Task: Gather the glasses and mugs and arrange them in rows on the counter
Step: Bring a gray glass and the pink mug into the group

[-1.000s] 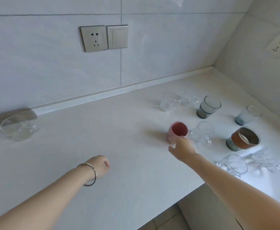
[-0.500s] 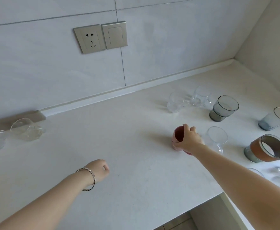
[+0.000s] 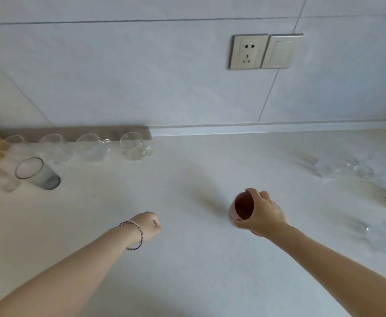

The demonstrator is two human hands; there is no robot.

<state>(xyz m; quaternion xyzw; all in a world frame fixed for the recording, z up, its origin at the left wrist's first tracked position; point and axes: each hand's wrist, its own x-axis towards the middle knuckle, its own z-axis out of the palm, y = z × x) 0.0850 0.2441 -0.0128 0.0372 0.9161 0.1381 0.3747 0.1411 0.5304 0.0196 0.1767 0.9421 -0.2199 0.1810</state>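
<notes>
Head view: my right hand [image 3: 264, 213] is gripping the pink mug [image 3: 242, 207], fingers wrapped around its far side and thumb under its near side, and is holding it tipped, mouth toward me, above the middle of the white counter [image 3: 187, 259], while my left hand [image 3: 147, 226], wearing a bracelet [image 3: 135, 234], is hanging over the counter curled into a loose, empty fist. Four clear glass cups [image 3: 132, 145] are standing in a row along the back wall at left, a grey glass [image 3: 37, 173] is standing just in front of them, and more clear glasses [image 3: 347, 168] are sitting scattered at right.
</notes>
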